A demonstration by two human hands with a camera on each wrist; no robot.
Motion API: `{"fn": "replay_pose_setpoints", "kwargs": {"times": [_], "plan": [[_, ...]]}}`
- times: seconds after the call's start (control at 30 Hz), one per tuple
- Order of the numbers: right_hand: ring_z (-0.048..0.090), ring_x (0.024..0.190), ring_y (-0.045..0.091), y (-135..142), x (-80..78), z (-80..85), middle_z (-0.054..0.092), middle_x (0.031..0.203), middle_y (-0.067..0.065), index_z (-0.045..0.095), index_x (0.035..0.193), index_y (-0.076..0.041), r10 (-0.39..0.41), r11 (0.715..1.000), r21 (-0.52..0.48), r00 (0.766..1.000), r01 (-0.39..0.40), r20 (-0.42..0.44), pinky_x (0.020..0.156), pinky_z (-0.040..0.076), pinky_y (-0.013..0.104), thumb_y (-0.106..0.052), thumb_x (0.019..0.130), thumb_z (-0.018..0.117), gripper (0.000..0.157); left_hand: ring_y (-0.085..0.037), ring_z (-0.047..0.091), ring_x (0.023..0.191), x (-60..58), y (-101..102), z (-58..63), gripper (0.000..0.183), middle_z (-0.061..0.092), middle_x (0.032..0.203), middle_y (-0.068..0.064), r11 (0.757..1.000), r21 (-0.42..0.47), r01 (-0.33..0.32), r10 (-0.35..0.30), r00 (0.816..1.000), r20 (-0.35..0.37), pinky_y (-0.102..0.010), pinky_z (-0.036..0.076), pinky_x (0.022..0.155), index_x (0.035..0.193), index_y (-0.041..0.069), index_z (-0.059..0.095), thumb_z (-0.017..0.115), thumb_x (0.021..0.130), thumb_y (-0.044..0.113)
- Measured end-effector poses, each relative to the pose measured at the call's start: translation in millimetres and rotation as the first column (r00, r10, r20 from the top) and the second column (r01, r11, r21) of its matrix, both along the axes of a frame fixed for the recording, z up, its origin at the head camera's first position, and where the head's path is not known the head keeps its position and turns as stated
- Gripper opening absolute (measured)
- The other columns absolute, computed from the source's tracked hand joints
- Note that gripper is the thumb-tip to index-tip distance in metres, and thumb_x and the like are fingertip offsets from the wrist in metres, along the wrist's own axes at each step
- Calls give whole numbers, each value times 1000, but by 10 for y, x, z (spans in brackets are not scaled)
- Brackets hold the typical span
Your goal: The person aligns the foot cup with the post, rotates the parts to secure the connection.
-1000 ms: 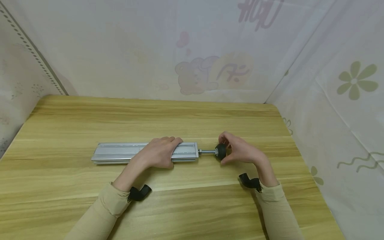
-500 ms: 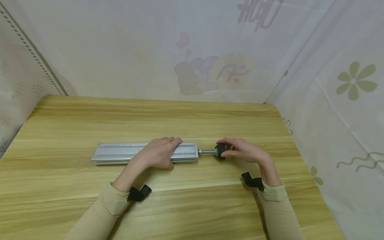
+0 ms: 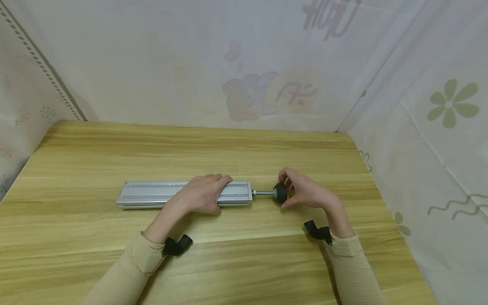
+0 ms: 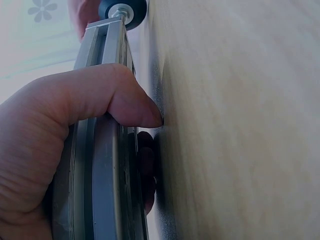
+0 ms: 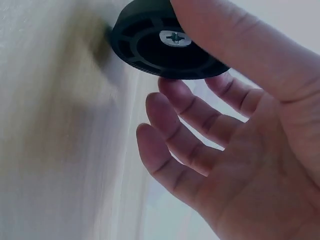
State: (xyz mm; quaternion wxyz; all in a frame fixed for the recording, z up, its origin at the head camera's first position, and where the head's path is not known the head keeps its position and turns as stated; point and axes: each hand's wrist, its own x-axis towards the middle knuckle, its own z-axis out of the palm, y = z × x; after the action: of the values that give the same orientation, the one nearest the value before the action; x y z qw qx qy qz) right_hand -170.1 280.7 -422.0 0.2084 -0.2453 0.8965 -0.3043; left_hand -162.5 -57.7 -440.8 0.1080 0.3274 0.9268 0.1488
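Observation:
A silver aluminium profile [image 3: 148, 195] lies lengthwise on the wooden table in the head view. My left hand [image 3: 200, 194] grips it from above near its right end; the left wrist view has the thumb [image 4: 115, 95] bent across one side and fingertips showing at the underside. From that end a threaded rod [image 3: 264, 193] with a nut sticks out, carrying a black levelling foot [image 3: 280, 193]. My right hand [image 3: 309, 192] pinches the foot's rim between thumb and index finger. Seen in the right wrist view, a cross-head screw [image 5: 175, 38] sits in the foot's underside, and the other fingers curve loosely below.
The wooden table [image 3: 244, 267] has its back edge along a patterned cloth [image 3: 160, 63]. More of this cloth hangs at both sides. A black curved piece [image 3: 177, 245] sits at the left cuff, and another black piece [image 3: 317, 230] at the right cuff.
My right hand turned at the foot, its thumb rising and its wrist shifting right, then came back to about its earlier pose. The left hand and the profile stayed still.

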Motion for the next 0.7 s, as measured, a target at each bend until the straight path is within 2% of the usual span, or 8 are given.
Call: {"fn": "replay_pose_setpoints", "kwargs": {"times": [0.07, 0.2, 0.27, 0.37, 0.57, 0.7], "plan": [[60, 103, 22, 14, 6, 8, 61, 115, 6, 51, 122, -10, -7, 1000, -2, 1000, 7, 10, 91, 53, 43, -19, 75, 92, 63, -29, 67, 106, 0, 1, -2, 82, 69, 119, -9, 1000, -2, -1, 1, 1000, 2, -48, 56, 86, 141, 12, 51, 81, 64, 17], [63, 103, 18, 75, 17, 24, 67, 117, 5, 57, 134, -8, 23, 999, 30, 999, -24, 24, 90, 53, 36, -24, 91, 78, 51, -28, 66, 106, 1, 2, -3, 83, 68, 119, -8, 1000, -7, -2, 2, 1000, 5, -48, 56, 86, 141, 12, 51, 81, 64, 18], [64, 105, 17, 102, 22, 40, 69, 121, 6, 57, 141, -7, 50, 997, 52, 998, -51, 29, 90, 53, 35, -28, 98, 69, 49, -28, 66, 106, -2, 1, 1, 83, 68, 119, -8, 1000, -10, 0, 0, 1000, 5, -48, 56, 86, 141, 12, 51, 82, 64, 18], [65, 110, 18, 117, 19, 49, 67, 131, 7, 53, 148, -7, 73, 995, 70, 996, -76, 47, 94, 53, 36, -31, 103, 60, 52, -28, 67, 105, -5, -1, 4, 82, 69, 119, -8, 1000, -8, 2, -2, 1000, 4, -48, 55, 86, 140, 12, 51, 81, 64, 18], [65, 114, 19, 117, 27, 60, 66, 136, 7, 48, 152, -7, 61, 994, 82, 996, -66, 68, 96, 53, 39, -33, 103, 60, 56, -28, 67, 104, -3, -4, 4, 81, 69, 117, -8, 1000, -3, 5, -5, 1000, -5, -47, 56, 84, 139, 12, 51, 80, 64, 18], [63, 115, 22, 99, 36, 58, 63, 137, 8, 48, 149, -9, 21, 999, 32, 996, -24, 82, 98, 53, 42, -33, 95, 73, 64, -28, 67, 103, 0, -2, 2, 81, 69, 116, -7, 1000, -1, 6, -6, 1000, -11, -47, 56, 84, 139, 12, 52, 80, 64, 18]]}}
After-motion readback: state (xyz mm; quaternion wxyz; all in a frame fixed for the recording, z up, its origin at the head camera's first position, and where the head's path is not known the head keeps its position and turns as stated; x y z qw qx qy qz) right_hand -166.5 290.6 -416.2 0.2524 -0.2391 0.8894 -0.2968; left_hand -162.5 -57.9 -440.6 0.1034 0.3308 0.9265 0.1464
